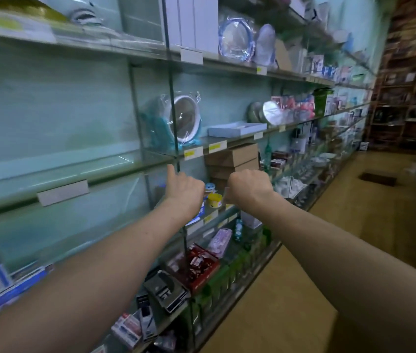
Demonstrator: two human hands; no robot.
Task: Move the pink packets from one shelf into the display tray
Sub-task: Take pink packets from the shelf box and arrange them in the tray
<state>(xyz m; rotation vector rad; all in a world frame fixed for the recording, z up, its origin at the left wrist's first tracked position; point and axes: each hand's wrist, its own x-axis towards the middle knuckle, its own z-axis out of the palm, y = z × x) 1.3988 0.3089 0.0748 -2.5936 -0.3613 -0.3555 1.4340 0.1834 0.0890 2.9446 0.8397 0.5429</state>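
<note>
1. Foreground: two bare forearms, stretched from the bottom corners toward a run of glass shelving in a shop aisle.
2. Left hand (184, 191), seen from the back, level with a glass shelf edge (115, 174): one digit raised just beside that edge, other fingers curled out of sight. Holding something or empty: cannot tell from this angle.
3. Right hand (249, 186), just beside the left, knuckles folded forward, fingers hidden. Same verdict: cannot tell. No pink visible in either hand.
4. Directly past the hands: a small yellow tub (214, 200) and stacked brown cardboard boxes (232, 157) on the shelf at hand height.
5. One shelf up and further back: the white display tray (236, 128), shallow and open-topped, lying flat near the front edge. Contents too blurred to read; no pink showing in it.
6. Further along that same shelf: the pink packets (301, 107), bunched beyond some silver discs (270, 112), apart from the tray and well beyond both hands.
7. Judged from this layout: task at or near its start, packets on the shelf, none seen in the tray, the whole reach, pick and transfer left to do.
</note>
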